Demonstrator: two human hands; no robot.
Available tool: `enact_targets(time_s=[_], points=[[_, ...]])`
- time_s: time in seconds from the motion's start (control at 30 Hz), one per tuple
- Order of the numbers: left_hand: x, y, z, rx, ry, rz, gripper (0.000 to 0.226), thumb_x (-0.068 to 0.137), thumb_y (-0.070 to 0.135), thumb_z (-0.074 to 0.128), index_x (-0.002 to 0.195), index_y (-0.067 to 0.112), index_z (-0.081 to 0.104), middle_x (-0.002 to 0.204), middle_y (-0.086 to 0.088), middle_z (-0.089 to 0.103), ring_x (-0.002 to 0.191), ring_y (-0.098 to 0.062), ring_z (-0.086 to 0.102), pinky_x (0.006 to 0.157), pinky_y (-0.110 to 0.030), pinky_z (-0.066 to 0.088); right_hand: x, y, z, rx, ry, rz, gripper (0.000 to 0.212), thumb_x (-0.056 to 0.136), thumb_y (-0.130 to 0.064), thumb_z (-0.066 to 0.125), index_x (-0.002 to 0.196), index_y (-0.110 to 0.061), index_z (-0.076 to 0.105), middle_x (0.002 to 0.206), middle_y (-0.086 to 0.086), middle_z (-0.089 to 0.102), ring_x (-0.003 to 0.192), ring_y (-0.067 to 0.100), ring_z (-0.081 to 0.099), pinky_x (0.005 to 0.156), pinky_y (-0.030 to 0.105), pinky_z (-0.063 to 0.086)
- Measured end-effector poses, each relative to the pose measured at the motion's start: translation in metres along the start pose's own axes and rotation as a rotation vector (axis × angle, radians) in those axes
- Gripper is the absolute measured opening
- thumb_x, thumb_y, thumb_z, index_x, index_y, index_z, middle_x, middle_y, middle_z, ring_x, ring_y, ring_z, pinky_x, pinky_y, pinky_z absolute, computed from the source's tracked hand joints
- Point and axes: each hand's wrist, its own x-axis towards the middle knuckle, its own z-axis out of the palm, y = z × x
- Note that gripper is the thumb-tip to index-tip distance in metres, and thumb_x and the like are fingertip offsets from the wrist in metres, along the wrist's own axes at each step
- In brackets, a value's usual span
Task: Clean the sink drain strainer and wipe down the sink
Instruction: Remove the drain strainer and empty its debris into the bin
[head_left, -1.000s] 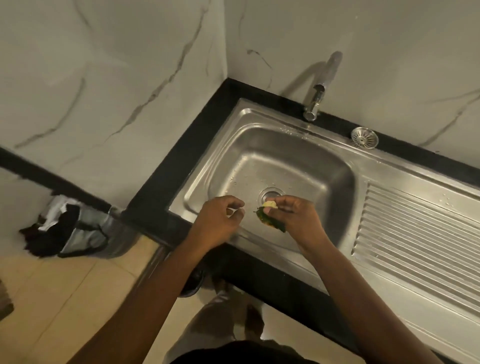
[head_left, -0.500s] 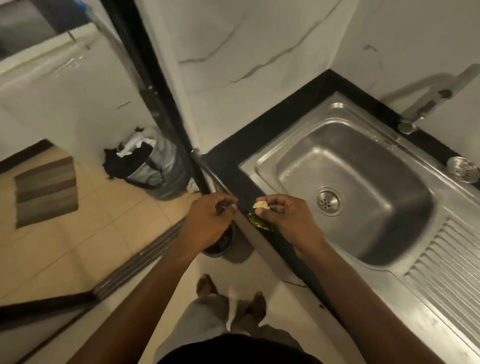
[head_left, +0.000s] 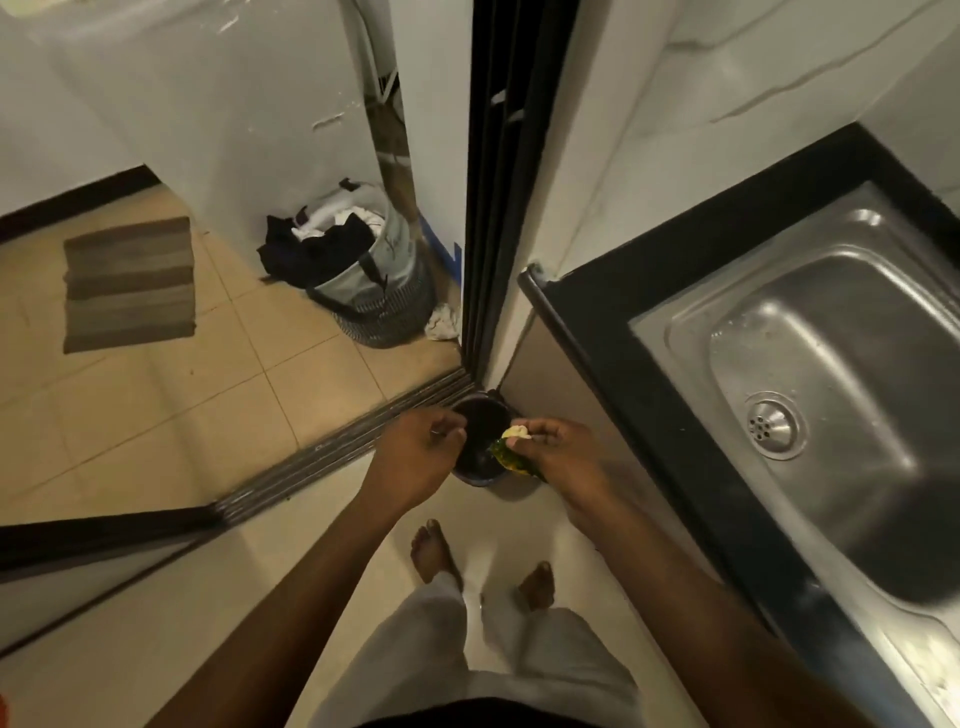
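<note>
My right hand (head_left: 563, 460) pinches food scraps (head_left: 511, 449), a dark green leafy piece with a pale yellow bit on top. It holds them over a small dark bin (head_left: 480, 415) that stands on the floor by the cabinet corner. My left hand (head_left: 421, 457) hovers beside it over the bin's left rim, fingers curled in, with nothing clearly showing between them. The steel sink (head_left: 675, 325) lies to the right, away from both hands. Its drain (head_left: 774, 423) sits uncovered in the wet basin.
A black counter edge (head_left: 597, 353) borders the sink. A sliding door track (head_left: 332, 454) crosses the floor left of the bin, with the dark door frame (head_left: 498, 208) above. A laundry basket (head_left: 387, 296) and a striped mat (head_left: 130, 286) lie beyond. My bare feet (head_left: 431, 553) stand below the hands.
My view and both hands swung left from the sink basin to the floor bin. The right hand kept hold of the scraps throughout.
</note>
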Motion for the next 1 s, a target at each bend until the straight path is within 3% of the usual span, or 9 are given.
enact_targets(time_s=[0.07,0.13,0.23,0.37,0.47,0.57,0.7,0.83,1.0], points=[[0.008,-0.016,0.004,-0.003,-0.037,-0.03,0.02,0.098,0.023,0.063,0.112,0.022,0.078,0.114,0.003,0.076,0.098,-0.011,0.068,0.077,-0.023,0.051,0.021,0.008,0.016,0.047,0.035,0.081,0.023,0.09,-0.005,0.079,0.113,-0.005,0.076,0.086,-0.002,0.074,0.07,0.004,0.069,0.051,0.011,0.053],[0.016,-0.029,0.01,-0.005,-0.06,-0.065,0.019,0.098,0.022,0.063,0.11,0.021,0.078,0.115,0.001,0.076,0.1,-0.014,0.069,0.075,-0.021,0.05,0.043,0.017,0.031,0.095,0.064,0.181,0.019,0.092,-0.003,0.076,0.111,-0.004,0.074,0.095,0.005,0.074,0.074,0.011,0.067,0.049,0.016,0.055],[0.025,-0.047,0.022,-0.003,-0.069,-0.106,0.02,0.1,0.021,0.062,0.113,0.019,0.077,0.117,0.0,0.076,0.093,-0.01,0.068,0.065,-0.007,0.04,0.076,0.032,0.047,0.216,0.086,0.305,0.019,0.095,0.0,0.072,0.114,-0.001,0.072,0.118,0.018,0.071,0.079,0.018,0.065,0.058,0.024,0.058],[0.039,-0.067,0.04,-0.032,-0.057,-0.165,0.018,0.1,0.016,0.061,0.108,0.018,0.077,0.11,-0.002,0.076,0.08,-0.008,0.065,0.057,-0.003,0.041,0.12,0.055,0.063,0.243,0.14,0.346,0.022,0.097,0.001,0.069,0.118,0.003,0.07,0.126,0.021,0.069,0.098,0.03,0.066,0.061,0.027,0.06],[0.047,-0.079,0.054,-0.042,-0.048,-0.192,0.02,0.1,0.014,0.061,0.109,0.017,0.078,0.112,-0.002,0.075,0.086,-0.012,0.067,0.058,-0.001,0.041,0.149,0.072,0.07,0.191,0.166,0.349,0.023,0.097,0.003,0.068,0.119,0.006,0.069,0.131,0.024,0.066,0.113,0.04,0.065,0.078,0.038,0.059],[0.053,-0.088,0.065,-0.054,-0.054,-0.202,0.021,0.101,0.015,0.06,0.113,0.016,0.077,0.118,-0.005,0.074,0.099,-0.02,0.07,0.062,-0.006,0.04,0.171,0.088,0.073,0.156,0.19,0.352,0.022,0.096,0.005,0.069,0.117,0.009,0.07,0.131,0.026,0.066,0.117,0.046,0.064,0.084,0.042,0.057],[0.059,-0.1,0.075,-0.059,-0.037,-0.194,0.022,0.101,0.014,0.059,0.114,0.012,0.076,0.117,-0.008,0.076,0.092,-0.018,0.069,0.057,-0.003,0.042,0.194,0.106,0.078,0.071,0.185,0.328,0.026,0.097,0.002,0.069,0.123,0.006,0.069,0.136,0.024,0.064,0.122,0.044,0.063,0.089,0.042,0.059],[0.06,-0.106,0.076,-0.08,-0.011,-0.187,0.021,0.102,0.016,0.06,0.114,0.011,0.077,0.114,-0.006,0.076,0.089,-0.013,0.066,0.059,0.001,0.04,0.203,0.113,0.082,-0.228,0.078,0.218,0.044,0.1,-0.003,0.065,0.144,-0.003,0.058,0.149,0.017,0.057,0.134,0.038,0.056,0.111,0.048,0.05],[0.057,-0.105,0.067,-0.094,-0.013,-0.193,0.021,0.101,0.015,0.061,0.114,0.012,0.077,0.113,-0.005,0.076,0.088,-0.012,0.063,0.057,0.0,0.04,0.193,0.108,0.082,-0.35,0.087,0.125,0.034,0.101,0.002,0.057,0.133,-0.005,0.067,0.145,0.013,0.061,0.134,0.033,0.056,0.117,0.04,0.043]])
